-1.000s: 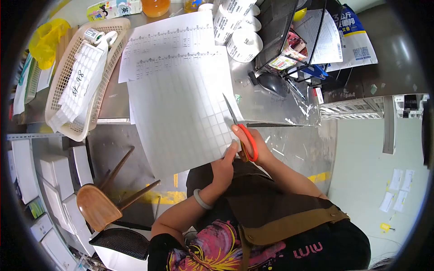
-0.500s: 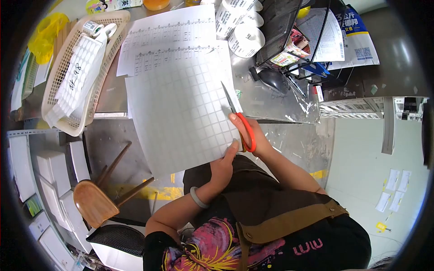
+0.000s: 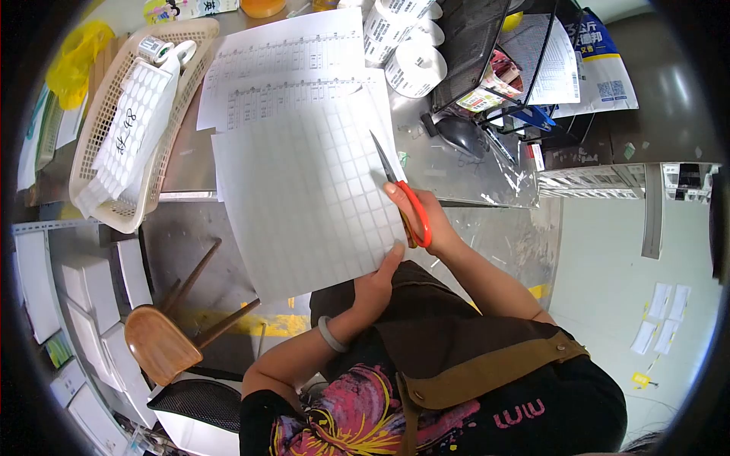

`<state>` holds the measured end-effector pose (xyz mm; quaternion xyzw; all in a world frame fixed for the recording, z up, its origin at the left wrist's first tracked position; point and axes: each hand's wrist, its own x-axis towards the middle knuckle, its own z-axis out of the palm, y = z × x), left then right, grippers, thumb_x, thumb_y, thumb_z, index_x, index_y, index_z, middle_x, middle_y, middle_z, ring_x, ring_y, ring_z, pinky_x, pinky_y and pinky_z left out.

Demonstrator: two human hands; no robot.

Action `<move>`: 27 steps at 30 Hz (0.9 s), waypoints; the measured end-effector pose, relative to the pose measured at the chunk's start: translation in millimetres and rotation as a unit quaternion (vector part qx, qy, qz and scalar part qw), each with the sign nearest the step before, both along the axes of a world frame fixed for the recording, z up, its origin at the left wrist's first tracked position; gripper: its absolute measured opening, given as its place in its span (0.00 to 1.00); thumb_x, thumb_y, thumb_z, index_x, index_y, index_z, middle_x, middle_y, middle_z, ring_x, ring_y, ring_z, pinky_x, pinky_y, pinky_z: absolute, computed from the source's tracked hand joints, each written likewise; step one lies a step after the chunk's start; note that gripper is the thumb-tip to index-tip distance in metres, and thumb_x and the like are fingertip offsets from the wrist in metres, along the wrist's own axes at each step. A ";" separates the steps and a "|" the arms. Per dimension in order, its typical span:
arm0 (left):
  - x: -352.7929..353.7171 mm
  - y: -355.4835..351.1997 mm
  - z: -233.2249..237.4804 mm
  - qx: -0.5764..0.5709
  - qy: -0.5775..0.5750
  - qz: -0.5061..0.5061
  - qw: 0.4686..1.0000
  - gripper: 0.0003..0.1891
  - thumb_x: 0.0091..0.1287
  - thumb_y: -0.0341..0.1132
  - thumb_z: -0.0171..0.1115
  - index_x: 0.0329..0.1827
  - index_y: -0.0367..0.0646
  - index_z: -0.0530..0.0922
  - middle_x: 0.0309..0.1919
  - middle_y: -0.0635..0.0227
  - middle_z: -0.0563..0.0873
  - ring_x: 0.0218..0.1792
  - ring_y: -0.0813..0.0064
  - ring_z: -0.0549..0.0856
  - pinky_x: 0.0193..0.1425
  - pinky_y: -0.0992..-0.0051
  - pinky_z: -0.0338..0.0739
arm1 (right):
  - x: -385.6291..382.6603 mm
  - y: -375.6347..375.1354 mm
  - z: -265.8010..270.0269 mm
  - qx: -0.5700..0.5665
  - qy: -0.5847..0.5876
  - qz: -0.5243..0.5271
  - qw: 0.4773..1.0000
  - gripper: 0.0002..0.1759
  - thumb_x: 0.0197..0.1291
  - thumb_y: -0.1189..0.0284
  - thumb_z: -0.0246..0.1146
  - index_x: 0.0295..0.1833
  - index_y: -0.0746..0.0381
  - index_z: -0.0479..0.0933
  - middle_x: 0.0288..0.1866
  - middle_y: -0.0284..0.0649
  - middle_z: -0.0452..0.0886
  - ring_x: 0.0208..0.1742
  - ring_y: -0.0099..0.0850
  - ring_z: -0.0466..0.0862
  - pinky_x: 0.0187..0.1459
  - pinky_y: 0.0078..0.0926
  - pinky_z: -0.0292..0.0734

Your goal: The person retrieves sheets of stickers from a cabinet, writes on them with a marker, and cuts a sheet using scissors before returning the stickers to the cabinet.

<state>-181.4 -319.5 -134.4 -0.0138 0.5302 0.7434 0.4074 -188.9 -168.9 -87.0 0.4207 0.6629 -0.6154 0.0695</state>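
A pale, translucent sheet with a grid of squares (image 3: 304, 197) hangs partly over the table's front edge. My left hand (image 3: 376, 286) pinches its lower right corner, thumb on top. In my right hand (image 3: 426, 216) is a pair of red-handled scissors (image 3: 414, 205), the fingers wrapped around the handles. The blades point up and away along the sheet's right edge, and they look nearly closed. How the lower blade lies against the sheet is hard to see. Printed table pages (image 3: 285, 45) lie beneath and behind the sheet.
A cream plastic basket (image 3: 80, 163) with a dotted sticker sheet stands left. Label rolls (image 3: 415, 68), a black mesh organizer (image 3: 464, 53) and a black computer mouse (image 3: 461, 135) are at the right. Below the table's edge is a wooden stool (image 3: 161, 343).
The scissors and my right hand have shifted slightly up and left along the sheet's right edge. My left hand has moved slightly down, still pinching the corner.
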 end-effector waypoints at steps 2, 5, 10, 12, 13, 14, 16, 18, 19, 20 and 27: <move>0.7 -1.6 -0.2 0.005 0.006 -0.006 1.000 0.15 0.69 0.35 0.64 0.52 0.34 0.79 0.45 0.66 0.83 0.47 0.74 0.81 0.55 0.74 0.74 | 0.1 1.2 -10.6 0.012 0.035 -0.010 0.999 0.37 0.60 0.38 0.60 0.33 0.67 0.77 0.17 0.33 0.71 0.15 0.23 0.72 0.17 0.24 0.65; 2.1 -3.7 -2.4 -0.004 0.028 -0.020 0.999 0.15 0.69 0.36 0.65 0.52 0.34 0.79 0.45 0.65 0.84 0.47 0.74 0.82 0.55 0.74 0.75 | -4.8 1.9 -3.2 0.031 0.012 0.006 0.999 0.34 0.67 0.41 0.55 0.30 0.66 0.76 0.22 0.31 0.71 0.28 0.19 0.69 0.30 0.21 0.66; 1.7 -3.3 2.6 0.002 0.064 -0.014 0.998 0.15 0.69 0.36 0.65 0.51 0.34 0.80 0.44 0.66 0.84 0.45 0.74 0.82 0.53 0.74 0.75 | -11.1 5.2 4.3 0.036 -0.011 0.011 0.999 0.35 0.67 0.41 0.55 0.32 0.67 0.77 0.24 0.32 0.72 0.30 0.21 0.69 0.33 0.23 0.67; 3.1 -3.9 -0.1 0.001 0.073 -0.015 0.997 0.15 0.68 0.36 0.66 0.51 0.34 0.80 0.43 0.66 0.84 0.45 0.74 0.82 0.53 0.74 0.75 | -13.2 4.3 3.8 0.036 0.002 0.001 0.999 0.35 0.67 0.41 0.55 0.33 0.67 0.77 0.24 0.33 0.73 0.30 0.21 0.70 0.33 0.23 0.67; 3.3 -4.3 -0.9 0.002 0.066 -0.018 0.998 0.15 0.68 0.36 0.66 0.51 0.34 0.80 0.43 0.66 0.84 0.45 0.74 0.82 0.53 0.74 0.75 | -14.5 3.2 3.2 0.036 0.012 -0.005 0.999 0.35 0.67 0.41 0.55 0.33 0.67 0.77 0.25 0.33 0.73 0.30 0.21 0.70 0.33 0.23 0.67; 3.4 -4.8 -1.6 0.003 0.060 -0.021 0.998 0.15 0.68 0.36 0.66 0.50 0.34 0.80 0.43 0.66 0.84 0.45 0.74 0.82 0.53 0.74 0.75 | -15.8 2.4 2.5 0.037 0.021 -0.012 0.999 0.35 0.67 0.41 0.55 0.34 0.67 0.77 0.25 0.33 0.73 0.30 0.21 0.70 0.34 0.23 0.67; 3.5 -5.3 -0.9 0.004 0.053 -0.022 0.998 0.15 0.68 0.36 0.66 0.51 0.34 0.80 0.43 0.66 0.84 0.45 0.74 0.82 0.53 0.74 0.75 | -17.6 2.4 -2.3 0.038 0.030 -0.020 0.999 0.35 0.67 0.42 0.55 0.34 0.67 0.77 0.25 0.33 0.73 0.30 0.21 0.70 0.34 0.23 0.67; 3.3 -5.9 2.1 0.005 0.052 -0.019 0.998 0.15 0.68 0.36 0.66 0.51 0.34 0.80 0.43 0.66 0.85 0.45 0.74 0.82 0.53 0.74 0.75 | -19.5 3.3 -2.5 0.041 0.039 -0.018 0.998 0.35 0.67 0.41 0.54 0.35 0.67 0.77 0.25 0.33 0.73 0.30 0.21 0.70 0.34 0.23 0.67; 3.3 -6.4 2.6 0.003 0.064 -0.019 0.998 0.15 0.68 0.36 0.66 0.51 0.34 0.80 0.43 0.66 0.85 0.45 0.74 0.82 0.53 0.74 0.75 | -21.0 3.6 0.3 0.043 0.043 -0.012 0.998 0.35 0.67 0.41 0.54 0.35 0.67 0.77 0.25 0.33 0.73 0.30 0.21 0.70 0.34 0.23 0.67; 3.2 -6.9 3.0 0.002 0.076 -0.019 0.997 0.15 0.68 0.36 0.66 0.51 0.34 0.80 0.44 0.66 0.85 0.46 0.74 0.82 0.53 0.74 0.75 | -22.4 4.4 1.8 0.045 0.048 -0.007 0.998 0.35 0.67 0.41 0.54 0.35 0.67 0.77 0.25 0.33 0.73 0.30 0.21 0.70 0.34 0.23 0.67; 2.1 -8.6 3.2 0.006 0.073 -0.022 0.997 0.15 0.68 0.36 0.67 0.52 0.34 0.80 0.45 0.66 0.85 0.46 0.74 0.82 0.55 0.74 0.75 | -34.5 12.4 3.8 0.048 0.041 -0.002 0.998 0.38 0.63 0.38 0.57 0.33 0.69 0.78 0.23 0.36 0.75 0.24 0.23 0.73 0.28 0.23 0.69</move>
